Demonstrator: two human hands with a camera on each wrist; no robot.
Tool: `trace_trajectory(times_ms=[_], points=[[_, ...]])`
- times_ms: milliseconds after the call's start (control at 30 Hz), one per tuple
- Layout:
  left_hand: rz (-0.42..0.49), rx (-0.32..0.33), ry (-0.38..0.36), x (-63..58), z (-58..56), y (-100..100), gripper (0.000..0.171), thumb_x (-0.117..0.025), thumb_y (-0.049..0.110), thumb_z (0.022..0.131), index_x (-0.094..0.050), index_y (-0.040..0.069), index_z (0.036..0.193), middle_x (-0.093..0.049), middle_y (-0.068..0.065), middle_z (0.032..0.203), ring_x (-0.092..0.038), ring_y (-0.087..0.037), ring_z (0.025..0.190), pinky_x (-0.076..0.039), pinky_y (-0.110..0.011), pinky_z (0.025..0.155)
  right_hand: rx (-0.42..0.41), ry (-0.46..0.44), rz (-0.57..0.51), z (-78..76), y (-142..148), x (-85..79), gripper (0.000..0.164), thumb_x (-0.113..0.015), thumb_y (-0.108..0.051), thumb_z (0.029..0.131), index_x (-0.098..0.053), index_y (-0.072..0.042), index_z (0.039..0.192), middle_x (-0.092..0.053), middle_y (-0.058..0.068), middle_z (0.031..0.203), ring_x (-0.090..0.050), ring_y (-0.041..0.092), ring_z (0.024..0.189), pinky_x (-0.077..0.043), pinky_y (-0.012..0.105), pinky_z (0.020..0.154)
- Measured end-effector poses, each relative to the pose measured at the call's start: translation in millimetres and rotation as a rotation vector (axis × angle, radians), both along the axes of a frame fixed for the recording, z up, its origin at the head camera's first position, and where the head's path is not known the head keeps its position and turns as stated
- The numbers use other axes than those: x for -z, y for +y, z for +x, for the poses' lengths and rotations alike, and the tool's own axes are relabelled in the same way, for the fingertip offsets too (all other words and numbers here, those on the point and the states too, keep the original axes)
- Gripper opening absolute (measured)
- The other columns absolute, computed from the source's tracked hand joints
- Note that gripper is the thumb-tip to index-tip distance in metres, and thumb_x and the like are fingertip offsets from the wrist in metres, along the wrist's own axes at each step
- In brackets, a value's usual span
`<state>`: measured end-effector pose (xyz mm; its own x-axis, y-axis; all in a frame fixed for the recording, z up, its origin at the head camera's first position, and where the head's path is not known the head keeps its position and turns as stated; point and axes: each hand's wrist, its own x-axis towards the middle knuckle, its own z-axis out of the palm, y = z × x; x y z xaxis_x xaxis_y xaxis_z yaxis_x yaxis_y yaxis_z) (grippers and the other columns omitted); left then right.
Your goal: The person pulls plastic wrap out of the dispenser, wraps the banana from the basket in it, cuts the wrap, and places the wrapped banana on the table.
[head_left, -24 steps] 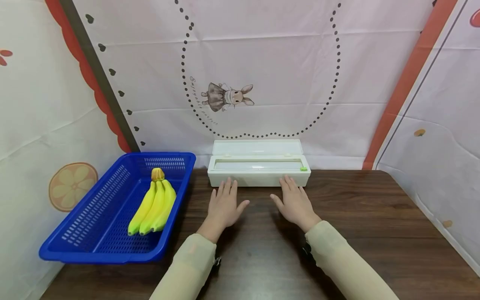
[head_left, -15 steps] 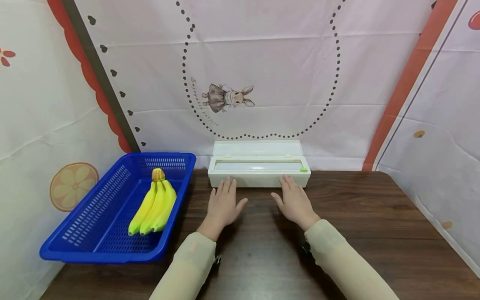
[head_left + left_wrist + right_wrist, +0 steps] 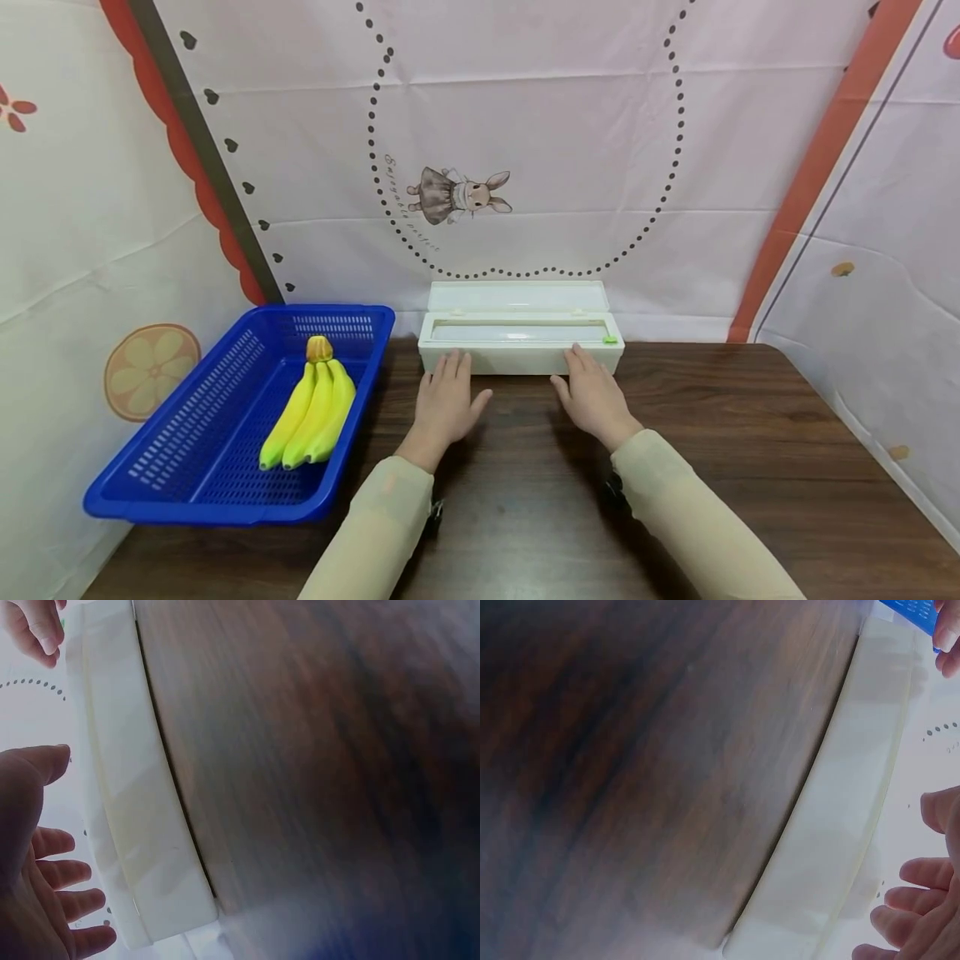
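Observation:
A long white cling film dispenser [image 3: 517,362] stands at the back of the table, its lid [image 3: 517,296] tipped up against the backdrop. At the right end of its top sits a small green cutter slider [image 3: 610,340]. My left hand [image 3: 444,406] is held palm down before the dispenser's left part, fingers extended with the tips overlapping its front face. On the other side my right hand [image 3: 597,402] mirrors it, fingertips near the top front edge. Both wrist views show spread thumbs and fingers with nothing in them, beside the dispenser's white wall [image 3: 142,780].
To the left, a blue plastic basket [image 3: 176,511] holds a bunch of yellow bananas [image 3: 311,412]. Dark wooden tabletop [image 3: 517,517] extends in front of the dispenser. A printed cloth backdrop [image 3: 570,150] rises right behind it and along both sides.
My right hand has edged slightly forward and right, its fingertips now higher on the dispenser's front. The left hand has also crept slightly forward. Dispenser and basket stay put as the view shifts slightly.

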<state>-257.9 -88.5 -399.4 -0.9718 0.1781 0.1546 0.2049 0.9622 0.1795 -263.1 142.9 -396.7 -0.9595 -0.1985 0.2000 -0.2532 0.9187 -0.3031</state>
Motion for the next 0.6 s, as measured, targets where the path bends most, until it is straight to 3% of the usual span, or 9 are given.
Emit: trace_trajectory(times_ms=[600], points=[[0.017,-0.012,0.031,0.2,-11.7,-0.1,0.069,-0.049,0.046,0.095,-0.028,0.007,0.148,-0.023,-0.016,0.155,-0.024,-0.034,0.142,-0.026,-0.053,0.111,0.015,0.009,0.034,-10.7,7.9,-6.8,0.054,-0.043,-0.026,0.101,-0.032,0.004,0.143,-0.029,0.024,0.151,-0.029,0.038,0.139,-0.025,0.056,0.111]])
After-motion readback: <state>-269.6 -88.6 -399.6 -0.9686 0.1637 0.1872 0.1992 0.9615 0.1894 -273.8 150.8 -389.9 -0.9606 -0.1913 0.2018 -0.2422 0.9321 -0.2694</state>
